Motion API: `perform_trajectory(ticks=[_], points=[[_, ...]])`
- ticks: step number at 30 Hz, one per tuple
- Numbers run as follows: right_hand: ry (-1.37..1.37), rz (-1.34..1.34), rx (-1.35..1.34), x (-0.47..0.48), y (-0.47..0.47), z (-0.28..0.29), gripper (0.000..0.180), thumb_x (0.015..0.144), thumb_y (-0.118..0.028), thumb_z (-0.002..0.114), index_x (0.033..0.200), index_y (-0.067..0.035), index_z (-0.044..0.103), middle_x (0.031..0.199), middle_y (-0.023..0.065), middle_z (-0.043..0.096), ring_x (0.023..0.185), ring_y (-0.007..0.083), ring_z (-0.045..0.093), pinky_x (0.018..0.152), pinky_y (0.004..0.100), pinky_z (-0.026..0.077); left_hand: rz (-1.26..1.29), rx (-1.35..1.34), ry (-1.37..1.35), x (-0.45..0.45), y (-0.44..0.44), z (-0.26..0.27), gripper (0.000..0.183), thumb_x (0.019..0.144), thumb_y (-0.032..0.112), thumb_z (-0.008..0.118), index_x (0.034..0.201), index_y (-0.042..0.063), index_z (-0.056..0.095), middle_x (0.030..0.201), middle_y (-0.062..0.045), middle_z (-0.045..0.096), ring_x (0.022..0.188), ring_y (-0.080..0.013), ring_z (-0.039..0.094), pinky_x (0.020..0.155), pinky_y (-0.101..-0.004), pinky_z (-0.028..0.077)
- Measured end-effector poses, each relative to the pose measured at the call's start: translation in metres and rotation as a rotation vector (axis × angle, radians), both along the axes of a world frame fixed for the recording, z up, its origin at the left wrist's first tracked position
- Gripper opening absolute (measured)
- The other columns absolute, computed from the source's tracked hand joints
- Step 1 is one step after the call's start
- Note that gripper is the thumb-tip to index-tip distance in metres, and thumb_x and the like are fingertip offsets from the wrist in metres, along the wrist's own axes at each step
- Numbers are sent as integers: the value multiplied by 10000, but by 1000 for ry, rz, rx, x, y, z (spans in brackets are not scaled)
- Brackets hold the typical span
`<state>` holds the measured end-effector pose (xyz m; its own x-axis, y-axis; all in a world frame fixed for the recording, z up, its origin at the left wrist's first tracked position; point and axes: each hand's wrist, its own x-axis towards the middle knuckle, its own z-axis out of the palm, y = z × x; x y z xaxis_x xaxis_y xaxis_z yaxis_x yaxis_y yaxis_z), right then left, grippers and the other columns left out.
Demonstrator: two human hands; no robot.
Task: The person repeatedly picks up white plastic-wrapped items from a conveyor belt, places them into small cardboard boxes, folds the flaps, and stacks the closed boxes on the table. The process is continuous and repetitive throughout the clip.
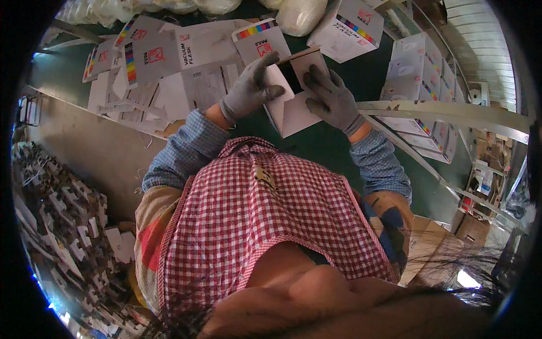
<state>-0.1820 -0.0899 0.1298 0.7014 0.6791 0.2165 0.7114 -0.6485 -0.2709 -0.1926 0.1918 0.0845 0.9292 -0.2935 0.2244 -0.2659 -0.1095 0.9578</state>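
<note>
Between my two gloved hands stands a small cardboard carton (296,116), its top open and its pale inner flaps showing around a dark opening. My left hand (254,87), in a grey work glove, grips the carton's left side, with the thumb over the edge of a flap. On the other side my right hand (332,99), gloved the same way, lays its fingers against the right flap. Whatever is inside the opening is too dark to make out. Just beyond the left hand lies a flat grey carton blank (258,40) with a coloured stripe.
Flattened cartons (165,59) overlap on the green work table (63,68) at left. A closed carton (347,31) sits at back right, near plastic-wrapped items (300,15). Stacked cartons (406,68) stand beyond a metal rail (440,109). Piled material (63,212) covers the lower left.
</note>
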Motion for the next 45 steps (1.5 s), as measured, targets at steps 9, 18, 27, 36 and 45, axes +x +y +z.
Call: perform_trajectory(ticks=[9, 18, 27, 36, 45], points=[[68, 56, 99, 18, -15, -17, 314, 922, -249, 677, 1189, -89, 716, 1352, 117, 642, 1198, 316, 636, 1141, 499, 408, 79, 274, -339, 15, -21, -3, 608, 782, 79, 746, 1372, 129, 608, 1460, -200, 532, 1337, -421, 505, 1129, -474, 420], [294, -14, 10, 76, 9, 0, 808, 745, -374, 858, 1433, -110, 528, 1461, 148, 519, 1331, 349, 526, 1122, 454, 426, 48, 803, -233, 21, -30, 29, 430, 733, 258, 817, 1122, 135, 680, 1395, -148, 580, 1220, -408, 590, 989, -501, 506], [692, -119, 502, 66, -14, -16, 538, 806, -200, 836, 1303, -109, 653, 1243, 114, 649, 1109, 266, 666, 939, 383, 561, 150, 253, -400, 24, -8, 1, 444, 826, 239, 763, 1243, 110, 683, 1317, -143, 646, 1156, -326, 644, 964, -414, 525], [716, -212, 1315, 26, -74, -32, 384, 860, 110, 626, 1206, -44, 689, 1116, 49, 705, 956, 124, 650, 852, 300, 549, -107, -151, 271, -75, 103, -21, 592, 913, 124, 751, 1439, 25, 497, 1275, -107, 658, 1143, -254, 627, 989, -427, 510], [479, -932, 768, 202, 44, -117, 555, 950, -293, 698, 1417, -44, 532, 1184, 79, 649, 989, 183, 612, 833, 316, 518, 358, 1183, -597, -60, 99, 65, 437, 746, 216, 737, 1180, 158, 722, 1223, -62, 668, 1367, -414, 442, 1136, -643, 273]])
